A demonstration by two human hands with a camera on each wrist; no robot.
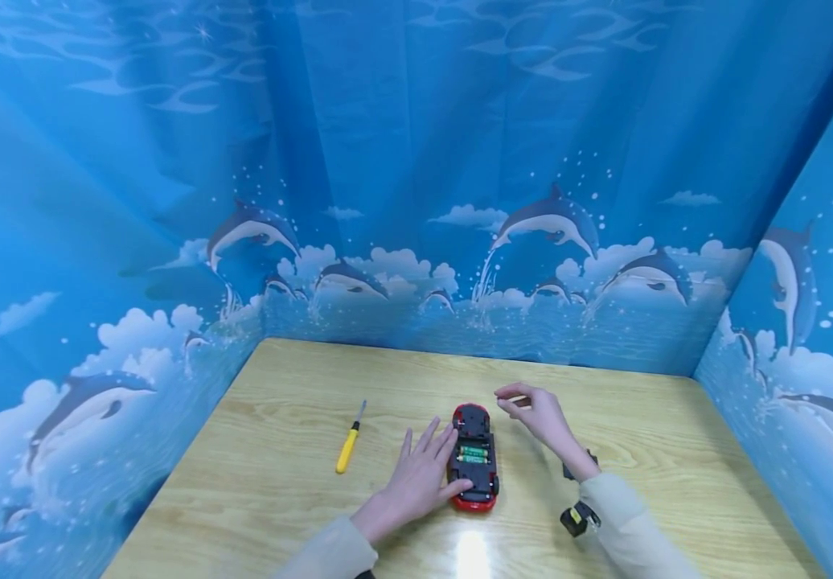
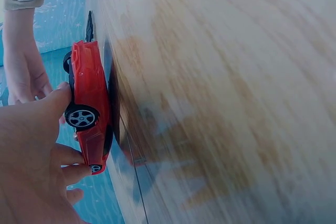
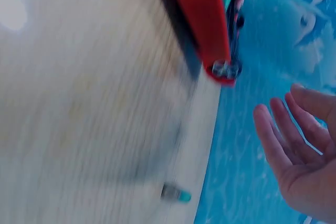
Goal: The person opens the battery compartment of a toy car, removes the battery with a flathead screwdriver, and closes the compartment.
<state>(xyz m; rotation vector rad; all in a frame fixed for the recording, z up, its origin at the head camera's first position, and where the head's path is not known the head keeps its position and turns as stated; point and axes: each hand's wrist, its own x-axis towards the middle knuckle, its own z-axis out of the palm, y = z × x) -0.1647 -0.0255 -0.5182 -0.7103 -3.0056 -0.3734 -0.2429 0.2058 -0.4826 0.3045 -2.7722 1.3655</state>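
Note:
A red toy car (image 1: 473, 489) lies wheels up on the table, its black underside showing. Two green batteries (image 1: 473, 455) sit in the uncovered compartment at its middle. My left hand (image 1: 422, 470) rests along the car's left side, fingers spread and fairly straight, thumb at the lower end. In the left wrist view, that thumb touches the edge of the car (image 2: 92, 85) by a wheel. To the right of the car's upper end hovers my right hand (image 1: 543, 414), fingers loosely bent. Seen from the right wrist, those fingers (image 3: 281, 124) are apart with nothing visible between them.
A yellow-handled screwdriver (image 1: 347, 450) lies left of the left hand. In the right wrist view, a small grey cylinder with a teal end (image 3: 176, 193) lies on the wooden table (image 1: 264, 482). Blue dolphin-print curtains (image 1: 402, 201) stand along the table's back and sides.

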